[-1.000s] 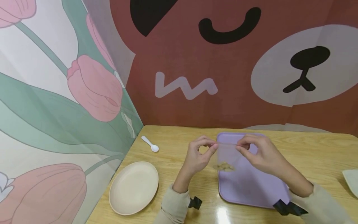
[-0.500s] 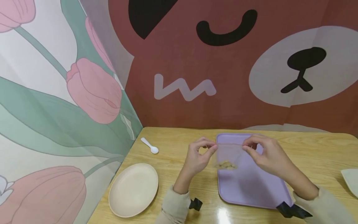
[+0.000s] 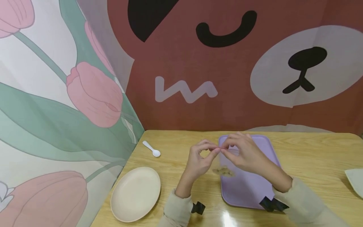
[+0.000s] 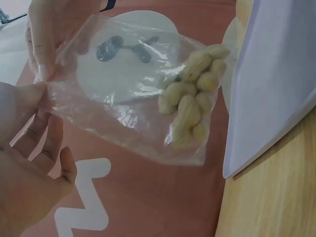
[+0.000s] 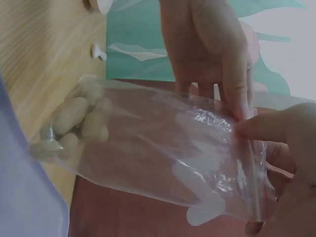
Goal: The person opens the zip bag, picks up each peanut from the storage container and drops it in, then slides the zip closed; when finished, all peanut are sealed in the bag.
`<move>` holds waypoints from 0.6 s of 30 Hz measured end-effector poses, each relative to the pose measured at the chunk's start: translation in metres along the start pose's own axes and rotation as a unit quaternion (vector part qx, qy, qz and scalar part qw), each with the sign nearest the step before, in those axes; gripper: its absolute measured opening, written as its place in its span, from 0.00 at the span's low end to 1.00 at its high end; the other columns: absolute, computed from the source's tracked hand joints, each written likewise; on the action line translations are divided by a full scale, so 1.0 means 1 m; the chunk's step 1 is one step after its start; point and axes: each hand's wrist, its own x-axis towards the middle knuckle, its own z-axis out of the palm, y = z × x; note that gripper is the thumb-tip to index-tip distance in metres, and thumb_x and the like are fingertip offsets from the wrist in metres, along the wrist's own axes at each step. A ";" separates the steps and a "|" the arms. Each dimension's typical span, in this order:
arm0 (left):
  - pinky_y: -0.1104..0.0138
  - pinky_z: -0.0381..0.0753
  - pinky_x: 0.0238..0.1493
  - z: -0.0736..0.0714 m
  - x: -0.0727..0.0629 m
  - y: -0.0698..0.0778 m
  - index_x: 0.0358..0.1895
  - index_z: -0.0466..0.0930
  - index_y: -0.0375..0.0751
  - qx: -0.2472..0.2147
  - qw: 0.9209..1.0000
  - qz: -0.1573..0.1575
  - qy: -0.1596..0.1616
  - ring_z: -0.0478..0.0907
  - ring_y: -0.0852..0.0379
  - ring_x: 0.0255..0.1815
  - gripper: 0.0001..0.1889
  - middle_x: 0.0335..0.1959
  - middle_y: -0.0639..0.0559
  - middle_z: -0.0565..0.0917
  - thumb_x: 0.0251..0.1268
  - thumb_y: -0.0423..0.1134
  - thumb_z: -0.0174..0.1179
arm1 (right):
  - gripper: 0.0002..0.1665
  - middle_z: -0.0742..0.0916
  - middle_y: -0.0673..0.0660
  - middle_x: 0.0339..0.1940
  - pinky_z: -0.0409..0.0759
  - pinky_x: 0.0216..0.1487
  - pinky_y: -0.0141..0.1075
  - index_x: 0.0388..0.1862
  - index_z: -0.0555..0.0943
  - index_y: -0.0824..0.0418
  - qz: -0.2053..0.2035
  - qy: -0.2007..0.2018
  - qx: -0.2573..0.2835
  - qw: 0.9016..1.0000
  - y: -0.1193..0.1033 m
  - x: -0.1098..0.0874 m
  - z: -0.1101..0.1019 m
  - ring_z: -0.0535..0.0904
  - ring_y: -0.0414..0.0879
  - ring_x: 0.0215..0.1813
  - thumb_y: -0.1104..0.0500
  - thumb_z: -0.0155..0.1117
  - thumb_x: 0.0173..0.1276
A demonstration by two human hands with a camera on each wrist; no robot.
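Note:
A clear plastic zip bag (image 4: 128, 89) hangs from both hands, with several unshelled peanuts (image 4: 190, 96) gathered at its bottom. My left hand (image 3: 199, 159) pinches the top edge of the bag at its left corner between thumb and index finger. Right beside it, my right hand (image 3: 245, 153) pinches the same edge, the fingertips of both hands meeting. A seal strip (image 5: 256, 182) runs along the bag's top in the right wrist view. In the head view the peanuts hang over the left edge of a purple tray (image 3: 246, 189).
To the left on the wooden table (image 3: 317, 157) lies a round beige plate (image 3: 136, 194). A white spoon (image 3: 152, 149) is behind it. The corner of a pale dish (image 3: 355, 179) shows at the far right. Printed cloths (image 3: 175, 113) stand behind the table and along its left.
My right hand first slid slightly right along the bag's top edge, then came left to meet the left hand's fingertips. The left hand stayed nearly in place.

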 end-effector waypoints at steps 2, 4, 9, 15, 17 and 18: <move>0.57 0.82 0.41 0.000 0.000 0.001 0.34 0.86 0.25 0.009 1.000 0.006 0.003 0.81 0.46 0.36 0.03 0.32 0.37 0.85 0.62 0.22 0.64 | 0.13 0.82 0.38 0.29 0.65 0.43 0.47 0.27 0.84 0.50 0.002 0.003 0.004 1.000 0.000 -0.001 -0.002 0.74 0.41 0.37 0.68 0.74 0.55; 0.54 0.82 0.41 0.000 0.000 0.003 0.35 0.86 0.25 0.017 1.000 0.008 0.001 0.81 0.47 0.36 0.03 0.32 0.38 0.85 0.62 0.23 0.64 | 0.13 0.83 0.37 0.29 0.64 0.43 0.47 0.27 0.84 0.49 0.006 0.005 0.007 1.000 0.001 -0.005 -0.005 0.74 0.39 0.37 0.68 0.75 0.55; 0.51 0.82 0.42 -0.003 0.001 0.005 0.35 0.86 0.24 0.026 1.000 0.002 -0.001 0.82 0.45 0.37 0.03 0.32 0.37 0.85 0.62 0.23 0.64 | 0.16 0.83 0.36 0.29 0.65 0.42 0.44 0.28 0.83 0.47 0.018 0.013 -0.002 1.000 0.005 -0.017 -0.020 0.74 0.37 0.37 0.69 0.76 0.53; 0.54 0.82 0.43 -0.004 0.002 0.005 0.34 0.86 0.23 0.014 1.000 -0.002 0.007 0.81 0.44 0.36 0.03 0.32 0.37 0.85 0.60 0.21 0.64 | 0.20 0.84 0.36 0.30 0.66 0.44 0.42 0.29 0.84 0.45 0.018 0.021 -0.001 1.000 0.012 -0.032 -0.040 0.77 0.39 0.40 0.72 0.76 0.51; 0.55 0.82 0.43 -0.003 0.002 0.006 0.34 0.86 0.24 0.010 1.000 -0.001 0.006 0.81 0.45 0.36 0.03 0.32 0.36 0.85 0.60 0.21 0.64 | 0.22 0.84 0.36 0.30 0.68 0.43 0.39 0.29 0.84 0.44 0.017 0.023 0.001 1.000 0.013 -0.035 -0.046 0.77 0.39 0.40 0.72 0.76 0.51; 0.54 0.82 0.43 -0.003 0.002 0.007 0.34 0.86 0.24 0.008 1.000 0.000 0.006 0.81 0.45 0.37 0.03 0.32 0.36 0.85 0.60 0.21 0.64 | 0.22 0.84 0.36 0.30 0.68 0.43 0.37 0.29 0.84 0.44 0.017 0.025 0.002 1.000 0.014 -0.037 -0.048 0.76 0.38 0.40 0.73 0.77 0.50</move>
